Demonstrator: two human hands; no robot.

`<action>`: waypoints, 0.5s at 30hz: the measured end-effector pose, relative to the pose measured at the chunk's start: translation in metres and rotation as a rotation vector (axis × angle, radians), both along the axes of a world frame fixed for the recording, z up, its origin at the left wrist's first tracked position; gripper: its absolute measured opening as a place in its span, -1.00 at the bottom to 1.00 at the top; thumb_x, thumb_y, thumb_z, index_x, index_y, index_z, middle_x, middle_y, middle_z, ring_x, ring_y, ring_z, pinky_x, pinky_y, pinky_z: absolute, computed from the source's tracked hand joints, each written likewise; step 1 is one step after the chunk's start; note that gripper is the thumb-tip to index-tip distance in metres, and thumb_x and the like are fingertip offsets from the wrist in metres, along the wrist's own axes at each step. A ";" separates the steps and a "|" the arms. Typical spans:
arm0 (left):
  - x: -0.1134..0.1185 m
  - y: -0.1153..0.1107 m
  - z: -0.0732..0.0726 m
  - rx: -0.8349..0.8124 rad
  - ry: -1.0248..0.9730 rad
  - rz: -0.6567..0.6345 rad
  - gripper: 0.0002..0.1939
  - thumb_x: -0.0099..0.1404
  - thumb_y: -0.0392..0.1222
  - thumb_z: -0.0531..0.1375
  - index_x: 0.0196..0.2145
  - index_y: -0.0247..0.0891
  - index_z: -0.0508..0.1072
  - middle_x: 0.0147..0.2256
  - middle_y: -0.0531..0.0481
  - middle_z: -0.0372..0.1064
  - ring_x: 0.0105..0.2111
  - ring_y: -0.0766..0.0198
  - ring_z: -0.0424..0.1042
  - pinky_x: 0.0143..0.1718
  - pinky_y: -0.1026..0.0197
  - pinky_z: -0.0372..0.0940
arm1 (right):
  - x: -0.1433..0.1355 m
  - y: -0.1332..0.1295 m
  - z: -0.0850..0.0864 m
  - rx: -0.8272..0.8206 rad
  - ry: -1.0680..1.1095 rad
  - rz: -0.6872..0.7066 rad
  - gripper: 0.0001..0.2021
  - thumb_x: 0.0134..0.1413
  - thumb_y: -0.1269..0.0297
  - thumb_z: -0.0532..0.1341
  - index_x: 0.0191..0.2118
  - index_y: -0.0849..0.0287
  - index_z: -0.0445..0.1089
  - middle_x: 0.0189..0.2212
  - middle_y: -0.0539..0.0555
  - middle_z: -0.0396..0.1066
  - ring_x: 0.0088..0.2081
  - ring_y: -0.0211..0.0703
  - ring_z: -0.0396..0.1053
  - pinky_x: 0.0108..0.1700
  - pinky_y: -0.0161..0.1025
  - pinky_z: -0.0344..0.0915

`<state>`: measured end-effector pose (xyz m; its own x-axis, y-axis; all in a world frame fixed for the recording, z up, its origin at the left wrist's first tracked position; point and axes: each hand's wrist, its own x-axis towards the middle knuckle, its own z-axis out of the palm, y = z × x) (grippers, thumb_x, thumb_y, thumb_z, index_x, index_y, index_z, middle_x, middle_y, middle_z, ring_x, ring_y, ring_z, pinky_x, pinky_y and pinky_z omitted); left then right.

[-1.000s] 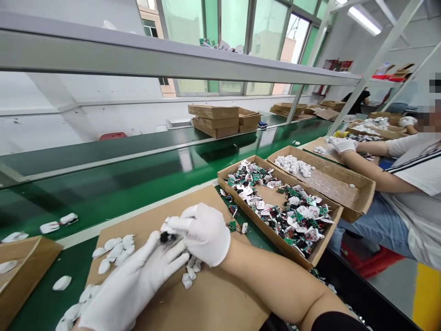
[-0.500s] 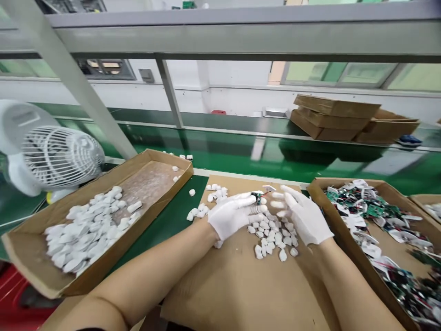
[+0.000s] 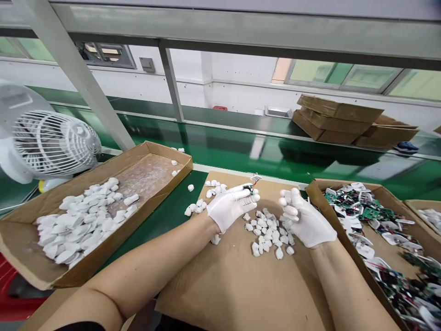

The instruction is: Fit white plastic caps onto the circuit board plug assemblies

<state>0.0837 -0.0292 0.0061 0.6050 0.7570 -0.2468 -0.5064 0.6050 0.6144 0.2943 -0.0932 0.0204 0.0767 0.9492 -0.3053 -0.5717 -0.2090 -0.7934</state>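
Note:
My left hand (image 3: 231,206), in a white glove, holds a small green circuit board (image 3: 248,187) between its fingers. A red wire runs up from the board to a small white plate (image 3: 256,177). To the right, my white-gloved right hand (image 3: 306,219) has its fingers curled in towards the thumb. Whatever may lie between those fingertips cannot be made out, white against white. A pile of small white lumpy pieces (image 3: 267,232) lies on the cardboard sheet (image 3: 237,285) below and between my hands. More white pieces (image 3: 215,187) sit beyond my left hand.
At left, a cardboard tray (image 3: 165,177) holds a heap of white pieces, with a white fan (image 3: 57,142) behind it. A cardboard box (image 3: 312,186) of wired circuit boards stands at right. Stacked boxes (image 3: 339,115) rest on the back ledge. A grey beam (image 3: 220,32) crosses overhead.
My hands have moved apart, the left one slightly leftward with the circuit board. The fingers of my right hand, stretched out before, are now curled. The view has tilted down a little.

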 end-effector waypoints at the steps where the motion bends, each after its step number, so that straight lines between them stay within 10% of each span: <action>1: 0.000 0.000 -0.001 -0.008 0.000 0.006 -0.76 0.25 -0.32 0.26 -0.10 -0.29 0.47 -0.09 -0.11 0.46 -0.05 0.17 0.47 0.02 0.14 0.35 | 0.001 0.000 0.000 -0.003 0.010 -0.006 -0.80 -0.07 0.27 0.45 -0.26 0.11 0.52 -0.42 -0.07 0.40 -0.58 -0.50 0.16 -0.63 -0.61 0.17; 15: -0.002 0.004 -0.011 0.033 -0.101 -0.072 -0.71 0.30 -0.25 0.19 -0.03 -0.34 0.49 -0.01 -0.21 0.44 0.04 0.07 0.42 0.24 -0.01 0.16 | -0.007 0.003 -0.004 0.062 -0.181 -0.014 -0.67 -0.09 0.14 0.46 -0.18 0.09 0.49 -0.18 0.05 0.49 -0.31 -0.33 0.38 -0.37 -0.50 0.37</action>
<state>0.0812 -0.0248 -0.0044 0.6784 0.7176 -0.1576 -0.5229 0.6223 0.5826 0.2870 -0.0905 0.0161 0.1389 0.9642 -0.2259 -0.4210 -0.1490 -0.8947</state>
